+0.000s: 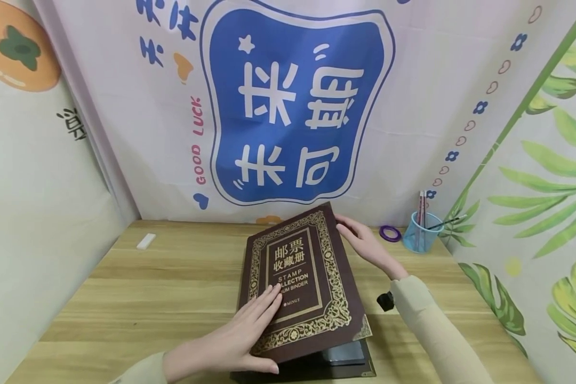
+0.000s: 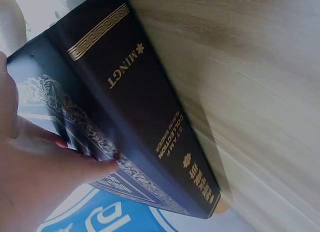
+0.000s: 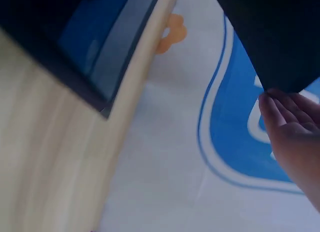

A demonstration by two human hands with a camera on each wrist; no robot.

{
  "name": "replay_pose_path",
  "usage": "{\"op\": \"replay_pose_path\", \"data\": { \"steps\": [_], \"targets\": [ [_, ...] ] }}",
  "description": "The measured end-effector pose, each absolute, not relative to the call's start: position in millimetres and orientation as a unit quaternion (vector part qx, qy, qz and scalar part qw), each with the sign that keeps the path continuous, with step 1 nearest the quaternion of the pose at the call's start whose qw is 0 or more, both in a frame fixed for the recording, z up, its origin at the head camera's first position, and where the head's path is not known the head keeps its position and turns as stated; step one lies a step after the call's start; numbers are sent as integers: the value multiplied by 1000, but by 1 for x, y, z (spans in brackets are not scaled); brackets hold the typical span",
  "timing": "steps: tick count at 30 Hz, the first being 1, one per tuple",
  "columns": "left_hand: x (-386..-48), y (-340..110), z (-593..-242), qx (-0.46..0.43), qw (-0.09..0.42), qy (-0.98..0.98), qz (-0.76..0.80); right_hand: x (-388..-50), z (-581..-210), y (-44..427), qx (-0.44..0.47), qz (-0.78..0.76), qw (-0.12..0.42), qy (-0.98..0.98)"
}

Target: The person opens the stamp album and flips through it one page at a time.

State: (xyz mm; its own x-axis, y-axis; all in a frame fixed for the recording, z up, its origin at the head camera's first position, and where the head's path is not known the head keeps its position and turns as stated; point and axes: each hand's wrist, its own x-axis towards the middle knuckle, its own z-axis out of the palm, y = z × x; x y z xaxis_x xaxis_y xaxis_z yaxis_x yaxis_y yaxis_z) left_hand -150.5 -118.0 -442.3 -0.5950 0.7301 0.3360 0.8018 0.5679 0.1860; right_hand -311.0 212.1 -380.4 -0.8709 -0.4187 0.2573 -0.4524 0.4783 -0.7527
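A dark maroon stamp album (image 1: pixel 293 314) with gold ornament and lettering lies on the wooden table, its front cover tilted up along the right side. My left hand (image 1: pixel 242 333) rests on the lower left of the cover with fingers stretched out, thumb near the bottom edge. The album's spine (image 2: pixel 145 107) fills the middle of the left wrist view, beside that hand. At the cover's far right corner, my right hand (image 1: pixel 365 242) holds the edge; in the right wrist view its fingertips meet the dark raised corner. Under the cover, the grey-blue inner pages (image 1: pixel 344 353) show partly.
A blue mesh pen cup (image 1: pixel 418 234) with pencils stands at the back right, beside a purple ring-shaped roll (image 1: pixel 390 233). Near the back left lies a white eraser-like block (image 1: pixel 146 241). Printed cloth (image 1: pixel 413 106) hangs behind the table (image 1: pixel 173 288).
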Motion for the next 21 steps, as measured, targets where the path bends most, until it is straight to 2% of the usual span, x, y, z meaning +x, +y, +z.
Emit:
{"op": "replay_pose_path", "data": {
  "steps": [2, 9, 15, 21],
  "targets": [
    [-148, -121, -438, -432, 100, -879, -176, -312, -375, 204, 257, 449, 31, -855],
    [-151, -124, -414, -369, 16, -887, -276, -315, -359, 177, 276, 461, 46, -842],
    [-172, -109, -382, -288, -10, -890, -353, -316, -348, 157, 296, 457, 42, -837],
    [-195, -92, -345, -251, -33, -884, -394, -319, -343, 142, 306, 449, 42, -839]
  ]
}}
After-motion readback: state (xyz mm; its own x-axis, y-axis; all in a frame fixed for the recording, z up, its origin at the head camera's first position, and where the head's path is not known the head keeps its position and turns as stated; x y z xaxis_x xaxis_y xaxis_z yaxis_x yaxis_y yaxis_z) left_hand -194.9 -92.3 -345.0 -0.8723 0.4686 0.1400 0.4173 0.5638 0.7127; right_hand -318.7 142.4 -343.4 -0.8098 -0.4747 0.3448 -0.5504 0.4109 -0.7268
